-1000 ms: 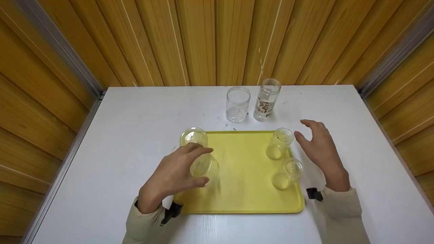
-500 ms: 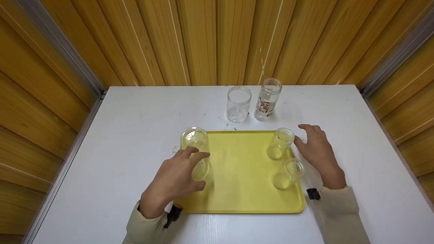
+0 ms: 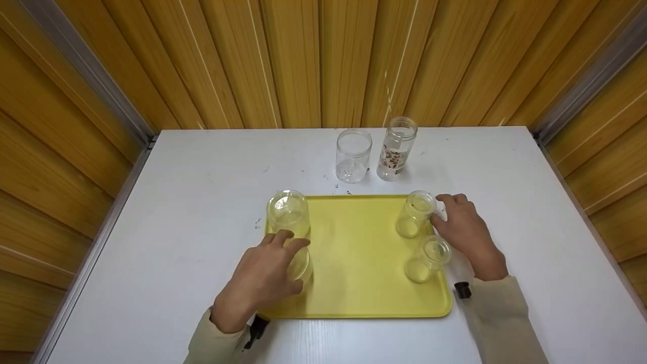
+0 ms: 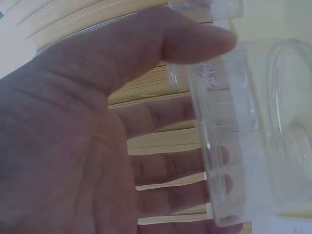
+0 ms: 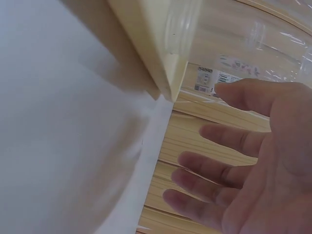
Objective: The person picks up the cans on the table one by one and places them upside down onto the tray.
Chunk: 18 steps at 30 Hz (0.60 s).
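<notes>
Grasp-approach step, I'd say: left hand (image 3: pixel 260 273) spread at the near-left jar (image 3: pixel 302 267), right hand (image 3: pixel 464 228) loose beside the far-right jar (image 3: pixel 413 216), neither gripping (contact: can't tell). Both jars stand on the yellow tray (image 3: pixel 359 253). Next move calls for curling fingers gently.
</notes>
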### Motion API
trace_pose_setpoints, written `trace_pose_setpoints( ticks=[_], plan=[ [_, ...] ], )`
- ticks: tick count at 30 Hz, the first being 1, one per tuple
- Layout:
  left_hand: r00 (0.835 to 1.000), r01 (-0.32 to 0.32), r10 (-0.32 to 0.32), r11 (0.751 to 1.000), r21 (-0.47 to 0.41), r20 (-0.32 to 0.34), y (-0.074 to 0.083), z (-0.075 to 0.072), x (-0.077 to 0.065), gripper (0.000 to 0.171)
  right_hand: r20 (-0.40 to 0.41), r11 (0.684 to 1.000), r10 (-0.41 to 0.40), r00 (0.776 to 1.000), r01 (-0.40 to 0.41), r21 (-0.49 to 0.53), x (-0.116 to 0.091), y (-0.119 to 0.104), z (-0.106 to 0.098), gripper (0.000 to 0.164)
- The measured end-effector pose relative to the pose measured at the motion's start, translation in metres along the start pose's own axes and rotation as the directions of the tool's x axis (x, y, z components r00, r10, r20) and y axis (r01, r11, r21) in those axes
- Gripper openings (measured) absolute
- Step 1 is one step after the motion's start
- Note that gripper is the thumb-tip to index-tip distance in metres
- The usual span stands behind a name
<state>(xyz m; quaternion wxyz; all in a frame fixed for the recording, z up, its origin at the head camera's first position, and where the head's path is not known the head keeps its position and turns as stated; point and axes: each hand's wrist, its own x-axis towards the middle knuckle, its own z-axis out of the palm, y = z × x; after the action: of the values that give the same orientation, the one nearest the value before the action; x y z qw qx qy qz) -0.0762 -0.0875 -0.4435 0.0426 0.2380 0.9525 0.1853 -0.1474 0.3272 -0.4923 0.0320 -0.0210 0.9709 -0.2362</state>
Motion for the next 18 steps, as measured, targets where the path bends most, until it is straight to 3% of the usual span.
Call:
trace_pose_setpoints(
  ticks=[12, 18],
  plan=[
    [1.000, 0.005, -0.004, 1.000, 0.022, -0.019, -0.002, 0.007, 0.000, 0.063, 0.063, 0.999, -0.002, 0.998, 0.005, -0.052, 0.002, 0.005, 0.007, 0.049],
    [1.000, 0.003, -0.003, 0.999, 0.037, -0.019, -0.005, 0.009, -0.001, 0.063, 0.057, 0.995, -0.020, 0.998, 0.025, -0.094, 0.002, 0.006, 0.012, 0.048]
  ],
)
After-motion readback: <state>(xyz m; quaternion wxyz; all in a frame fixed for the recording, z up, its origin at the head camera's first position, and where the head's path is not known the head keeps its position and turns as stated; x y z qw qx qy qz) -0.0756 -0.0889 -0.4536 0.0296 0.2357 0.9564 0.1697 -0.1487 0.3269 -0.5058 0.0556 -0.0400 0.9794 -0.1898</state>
